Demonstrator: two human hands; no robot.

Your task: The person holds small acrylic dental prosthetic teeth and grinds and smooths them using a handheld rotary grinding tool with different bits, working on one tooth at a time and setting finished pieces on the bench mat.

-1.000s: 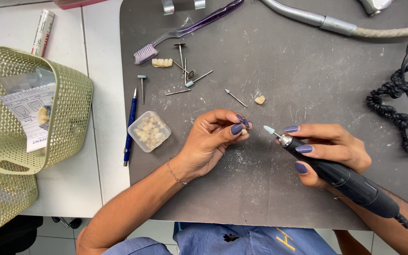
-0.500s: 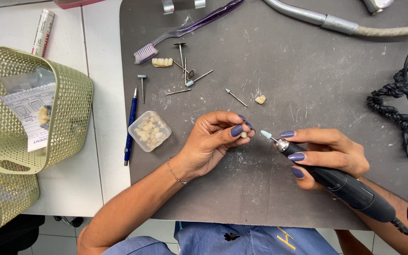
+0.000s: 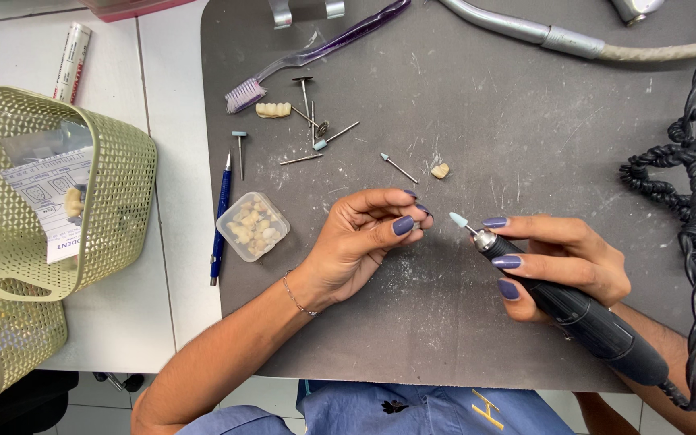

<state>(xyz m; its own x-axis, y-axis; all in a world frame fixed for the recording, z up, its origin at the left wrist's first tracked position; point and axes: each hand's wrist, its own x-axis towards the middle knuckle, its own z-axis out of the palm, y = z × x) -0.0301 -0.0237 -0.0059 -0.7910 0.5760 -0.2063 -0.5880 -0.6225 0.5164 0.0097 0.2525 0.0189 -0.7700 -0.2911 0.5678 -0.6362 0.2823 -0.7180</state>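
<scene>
— Head view: what does the left hand (image 3: 360, 242) hold?
— Fingertips pinched narrow on something small, hidden; I cannot tell what.
— And the right hand (image 3: 561, 262)?
— Grip closed round a handpiece (image 3: 582, 318), pen-style for control, its burr (image 3: 458, 220) just right of the pinch, above the mat (image 3: 461, 338).
— Nearby?
— Box of teeth (image 3: 252, 226) left; loose burs (image 3: 316, 133) farther off.

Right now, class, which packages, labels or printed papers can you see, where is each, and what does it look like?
Tube: top left on the white table, slim, white with red print.
Printed paper: inside the green basket, white with dark print.
Clear box: left of the left hand, small, rounded, holding pale pieces.
</scene>
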